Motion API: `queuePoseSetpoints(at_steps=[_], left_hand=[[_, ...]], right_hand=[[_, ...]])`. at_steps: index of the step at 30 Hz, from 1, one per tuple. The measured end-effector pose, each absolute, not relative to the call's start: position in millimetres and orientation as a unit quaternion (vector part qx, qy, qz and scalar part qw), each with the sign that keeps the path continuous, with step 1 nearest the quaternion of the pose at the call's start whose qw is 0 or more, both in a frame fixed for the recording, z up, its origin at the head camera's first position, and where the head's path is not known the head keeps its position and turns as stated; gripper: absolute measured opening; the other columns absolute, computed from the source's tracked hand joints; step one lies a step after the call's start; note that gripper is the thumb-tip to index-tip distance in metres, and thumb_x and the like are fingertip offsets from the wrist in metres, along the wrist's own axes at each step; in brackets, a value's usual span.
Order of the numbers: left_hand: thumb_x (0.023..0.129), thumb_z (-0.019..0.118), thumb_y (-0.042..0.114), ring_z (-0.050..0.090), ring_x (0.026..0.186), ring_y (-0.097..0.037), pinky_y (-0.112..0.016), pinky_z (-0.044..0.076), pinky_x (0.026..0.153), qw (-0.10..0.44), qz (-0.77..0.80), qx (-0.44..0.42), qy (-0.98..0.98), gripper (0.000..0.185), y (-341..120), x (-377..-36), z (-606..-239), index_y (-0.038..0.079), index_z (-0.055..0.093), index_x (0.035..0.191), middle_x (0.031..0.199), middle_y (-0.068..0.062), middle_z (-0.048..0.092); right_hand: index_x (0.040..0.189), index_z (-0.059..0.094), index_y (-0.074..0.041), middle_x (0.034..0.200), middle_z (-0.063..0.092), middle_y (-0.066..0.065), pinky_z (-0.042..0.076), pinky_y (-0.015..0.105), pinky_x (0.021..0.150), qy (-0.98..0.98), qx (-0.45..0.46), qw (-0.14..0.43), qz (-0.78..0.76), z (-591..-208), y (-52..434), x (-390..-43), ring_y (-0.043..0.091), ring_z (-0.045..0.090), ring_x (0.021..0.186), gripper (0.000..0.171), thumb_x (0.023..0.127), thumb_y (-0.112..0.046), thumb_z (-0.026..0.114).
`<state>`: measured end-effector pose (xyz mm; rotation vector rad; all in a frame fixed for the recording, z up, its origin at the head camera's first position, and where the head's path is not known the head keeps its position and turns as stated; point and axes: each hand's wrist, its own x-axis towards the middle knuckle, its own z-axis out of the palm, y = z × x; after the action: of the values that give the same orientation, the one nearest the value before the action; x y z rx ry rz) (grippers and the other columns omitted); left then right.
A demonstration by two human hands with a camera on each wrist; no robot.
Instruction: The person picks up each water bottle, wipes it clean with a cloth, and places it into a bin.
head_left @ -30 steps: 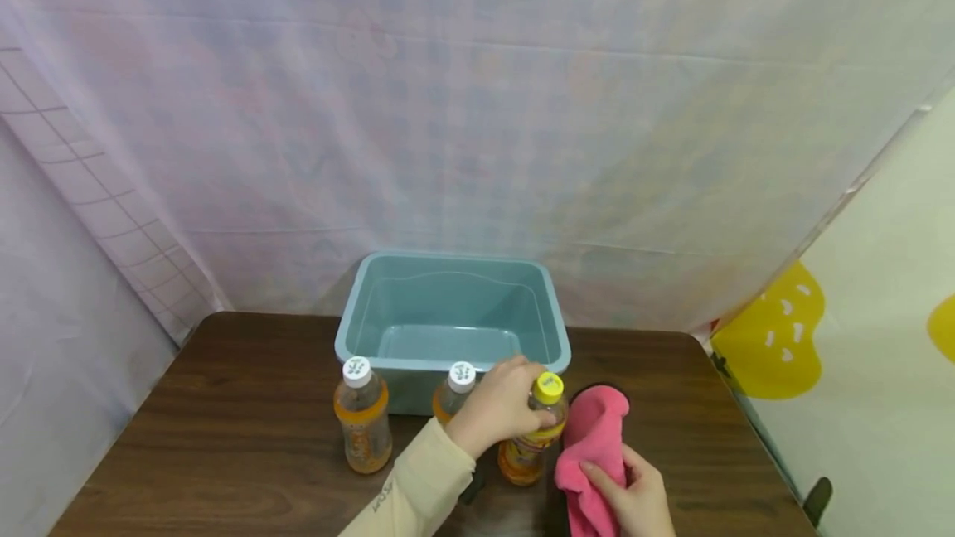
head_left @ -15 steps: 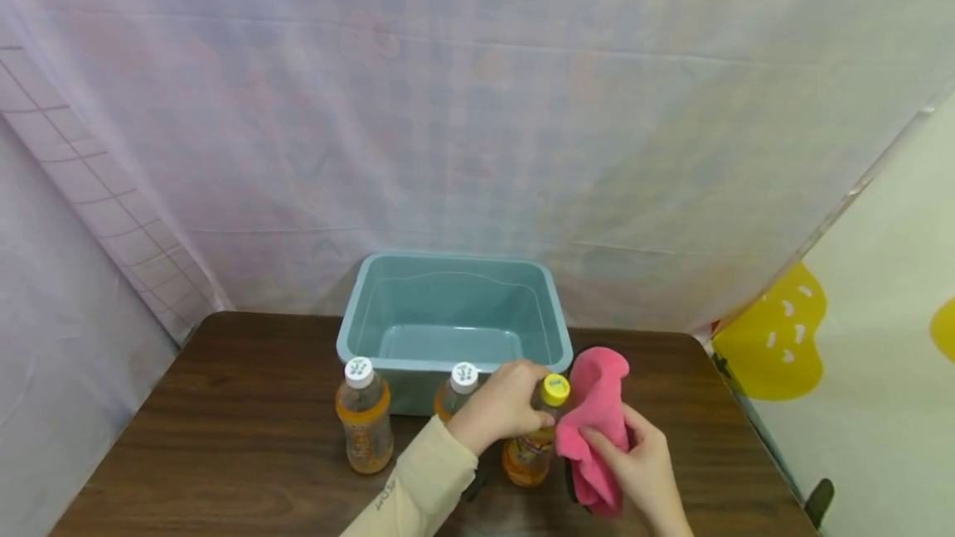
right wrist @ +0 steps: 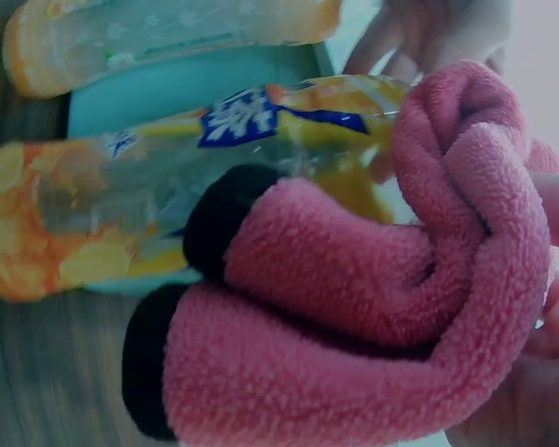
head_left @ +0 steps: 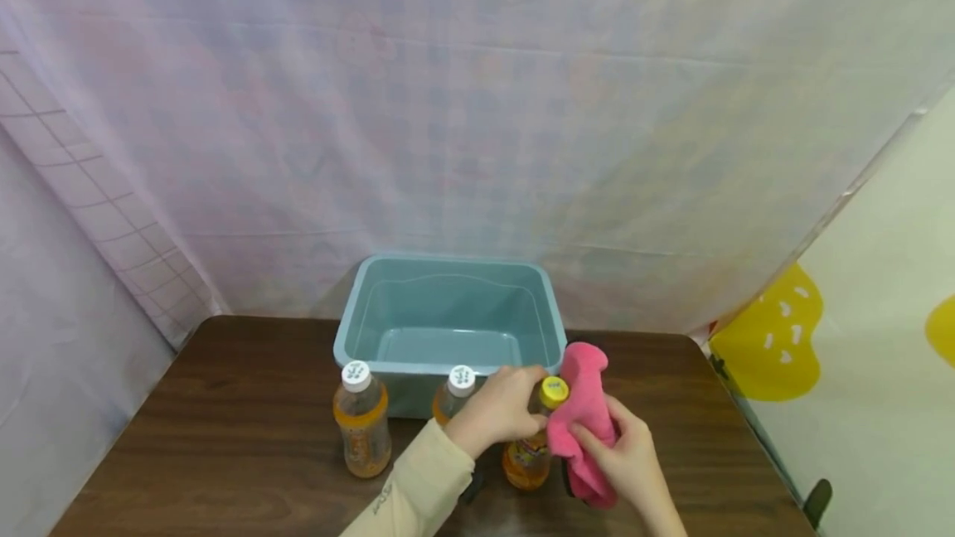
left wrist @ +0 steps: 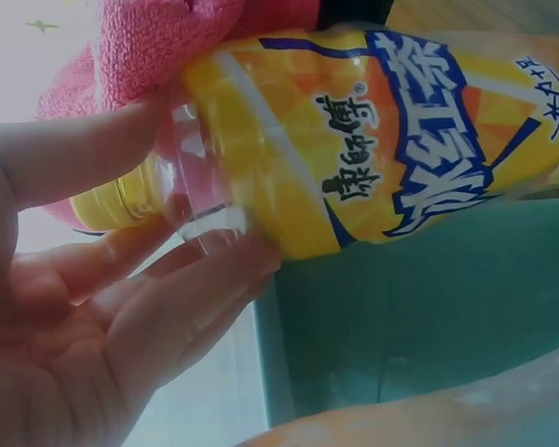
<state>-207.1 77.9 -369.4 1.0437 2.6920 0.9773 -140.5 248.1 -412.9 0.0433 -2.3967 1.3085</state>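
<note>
Cloth meets bottle, near the tub

Left hand (head_left: 498, 409) fingers curl round the bottle (head_left: 531, 446) neck, near-right of the tub (head_left: 450, 330); right hand (head_left: 627, 458) pinches the cloth (head_left: 578, 404) against it. A hard wipe could tip it.

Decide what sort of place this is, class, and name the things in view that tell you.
Probably a makeshift recording corner rather than a lived-in room: a sheet is hung as a backdrop behind a small table set with a bin, drink bottles and a cloth.
</note>
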Motion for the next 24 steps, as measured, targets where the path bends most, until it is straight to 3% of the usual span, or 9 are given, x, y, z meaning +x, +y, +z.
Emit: queuePoseSetpoints(at_steps=[5,10,24], left_hand=[[0.071,0.071,0.005,0.059,0.079,-0.010,-0.019,0.047,0.066,0.057,0.329,0.338,0.880,0.037,78,-206,-369,0.005,0.059,0.106,0.092,-0.003,0.064],[0.070,0.068,0.003,0.057,0.076,-0.010,-0.020,0.046,0.064,0.056,0.335,0.338,0.878,0.035,78,-204,-369,0.005,0.058,0.103,0.090,-0.003,0.063],[0.073,0.074,0.011,0.059,0.090,-0.014,-0.023,0.048,0.073,0.069,0.341,0.322,0.881,0.044,78,-204,-372,0.006,0.056,0.112,0.100,-0.004,0.063]], right_hand=[[0.094,0.062,-0.004,0.076,0.062,0.002,0.045,0.022,0.055,-0.871,0.031,0.225,0.435,-414,244,-139,0.000,0.050,0.062,0.026,0.071,-0.002,0.075],[0.095,0.062,-0.004,0.078,0.062,0.001,0.045,0.023,0.055,-0.870,0.035,0.226,0.437,-418,246,-139,0.000,0.050,0.063,0.029,0.070,-0.001,0.075],[0.096,0.062,0.002,0.076,0.064,0.006,0.047,0.023,0.055,-0.853,0.016,0.217,0.475,-453,250,-135,0.000,0.053,0.063,0.033,0.066,0.005,0.074]])
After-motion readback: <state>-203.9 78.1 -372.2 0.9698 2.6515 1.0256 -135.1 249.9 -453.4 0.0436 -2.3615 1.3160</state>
